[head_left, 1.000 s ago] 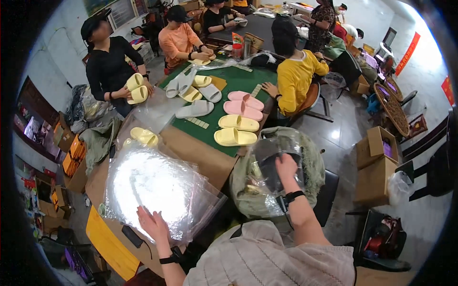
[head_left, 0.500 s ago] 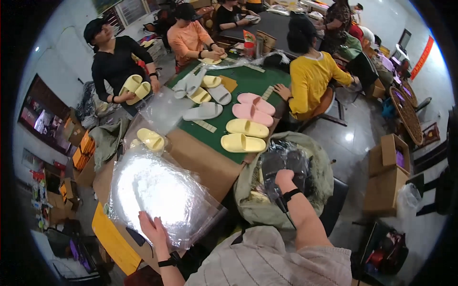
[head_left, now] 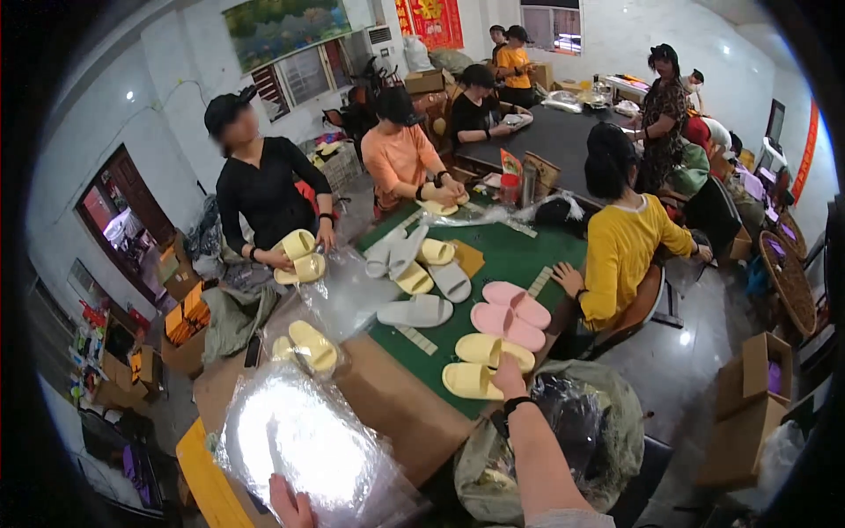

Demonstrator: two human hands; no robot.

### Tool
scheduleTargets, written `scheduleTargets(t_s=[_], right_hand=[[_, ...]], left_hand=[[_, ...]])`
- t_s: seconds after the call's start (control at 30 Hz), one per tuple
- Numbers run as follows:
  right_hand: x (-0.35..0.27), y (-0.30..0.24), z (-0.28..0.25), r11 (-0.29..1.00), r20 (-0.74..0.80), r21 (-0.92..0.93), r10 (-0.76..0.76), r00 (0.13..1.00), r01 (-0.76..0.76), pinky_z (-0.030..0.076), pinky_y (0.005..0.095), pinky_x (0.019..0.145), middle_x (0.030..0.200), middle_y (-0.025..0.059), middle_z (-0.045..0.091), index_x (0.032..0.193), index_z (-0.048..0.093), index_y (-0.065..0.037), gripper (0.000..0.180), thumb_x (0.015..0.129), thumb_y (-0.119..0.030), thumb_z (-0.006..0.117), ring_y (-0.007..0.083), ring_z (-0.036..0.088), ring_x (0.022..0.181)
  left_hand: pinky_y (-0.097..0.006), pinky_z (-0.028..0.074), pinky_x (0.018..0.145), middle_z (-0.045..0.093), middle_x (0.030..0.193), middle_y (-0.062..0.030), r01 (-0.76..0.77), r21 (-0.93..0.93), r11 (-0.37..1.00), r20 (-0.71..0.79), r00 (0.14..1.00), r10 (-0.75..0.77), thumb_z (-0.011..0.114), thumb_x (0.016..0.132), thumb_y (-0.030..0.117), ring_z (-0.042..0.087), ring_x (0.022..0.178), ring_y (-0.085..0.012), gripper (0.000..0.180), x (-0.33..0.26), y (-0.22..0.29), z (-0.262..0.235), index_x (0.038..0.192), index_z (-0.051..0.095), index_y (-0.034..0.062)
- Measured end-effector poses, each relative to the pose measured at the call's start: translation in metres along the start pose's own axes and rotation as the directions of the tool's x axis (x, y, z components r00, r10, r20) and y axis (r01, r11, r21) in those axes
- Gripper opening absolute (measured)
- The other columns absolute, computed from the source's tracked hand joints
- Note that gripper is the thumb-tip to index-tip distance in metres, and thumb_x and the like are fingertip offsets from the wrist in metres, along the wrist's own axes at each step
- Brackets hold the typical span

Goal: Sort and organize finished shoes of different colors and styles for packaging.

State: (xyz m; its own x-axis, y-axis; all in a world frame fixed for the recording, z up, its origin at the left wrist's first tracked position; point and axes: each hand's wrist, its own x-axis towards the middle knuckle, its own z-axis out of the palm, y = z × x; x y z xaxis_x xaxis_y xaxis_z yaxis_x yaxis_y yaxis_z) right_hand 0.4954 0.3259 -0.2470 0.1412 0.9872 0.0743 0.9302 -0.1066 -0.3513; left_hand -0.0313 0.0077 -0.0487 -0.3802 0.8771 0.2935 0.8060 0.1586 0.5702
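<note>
My right hand (head_left: 510, 377) reaches over the table onto a pair of yellow slippers (head_left: 467, 379) lying side by side. Its fingers are drawn together at the front slipper's heel end, and the fingertips are partly hidden. My left hand (head_left: 290, 503) rests with fingers apart on a stack of clear, shiny plastic bags (head_left: 304, 431) at the near left. Behind the yellow pair lie pink slippers (head_left: 508, 326). Grey slippers (head_left: 415, 311) and more yellow ones (head_left: 437, 252) sit farther back on the green table top (head_left: 440, 352).
A pale green sack (head_left: 493, 484) holding plastic-wrapped dark things stands by my right arm. Bagged yellow slippers (head_left: 312, 345) lie beyond the bag stack. A person in black (head_left: 268, 189) holds yellow slippers; a person in yellow (head_left: 629, 255) sits at the table's right. Cardboard boxes (head_left: 744, 436) stand far right.
My right hand has left the dark wrapped things in the sack and moved forward to the yellow slippers. My left hand stays on the bags. The view has tilted up.
</note>
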Motion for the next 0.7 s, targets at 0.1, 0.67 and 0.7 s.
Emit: scheduleTargets(t_s=[0.1, 0.67, 0.7], right_hand=[[0.003, -0.042, 0.009, 0.995, 0.288, 0.003, 0.095, 0.953, -0.100, 0.044, 0.0470, 0.100, 0.128, 0.0179, 0.055, 0.126, 0.052, -0.001, 0.044, 0.087, -0.020, 0.062, 0.0347, 0.051, 0.121], [-0.128, -0.181, -0.055, 0.832, -0.032, 0.552, 0.087, 0.996, -0.055, 0.049, 0.0476, 0.071, 0.087, 0.0213, 0.060, 0.090, 0.059, 0.001, 0.022, 0.082, -0.018, 0.066, 0.0407, 0.060, 0.082], [-0.135, -0.190, -0.073, 0.780, -0.102, 0.626, 0.108, 0.989, -0.021, 0.048, 0.0468, 0.070, 0.087, 0.0213, 0.059, 0.092, 0.058, 0.001, 0.023, 0.082, -0.018, 0.068, 0.0409, 0.060, 0.083]], left_hand=[[-0.042, 0.028, 0.115, 0.039, 0.147, -0.0241, 0.055, -0.024, 0.998, 0.031, 0.998, -0.054, 0.055, 0.096, 0.020, 0.036, 0.138, -0.0362, 0.053, -0.006, 0.000, -0.008, 0.142, 0.042, -0.0041], [-0.050, 0.032, 0.112, 0.049, 0.136, -0.0325, -0.069, 0.142, 0.988, 0.040, 0.997, 0.063, 0.059, 0.090, 0.021, 0.044, 0.128, -0.0473, 0.052, 0.002, 0.001, -0.018, 0.131, 0.051, -0.0099], [-0.050, 0.035, 0.109, 0.052, 0.134, -0.0311, -0.141, 0.138, 0.980, 0.003, 0.990, 0.142, 0.061, 0.088, 0.022, 0.046, 0.125, -0.0467, 0.051, 0.002, 0.006, -0.018, 0.128, 0.053, -0.0088]])
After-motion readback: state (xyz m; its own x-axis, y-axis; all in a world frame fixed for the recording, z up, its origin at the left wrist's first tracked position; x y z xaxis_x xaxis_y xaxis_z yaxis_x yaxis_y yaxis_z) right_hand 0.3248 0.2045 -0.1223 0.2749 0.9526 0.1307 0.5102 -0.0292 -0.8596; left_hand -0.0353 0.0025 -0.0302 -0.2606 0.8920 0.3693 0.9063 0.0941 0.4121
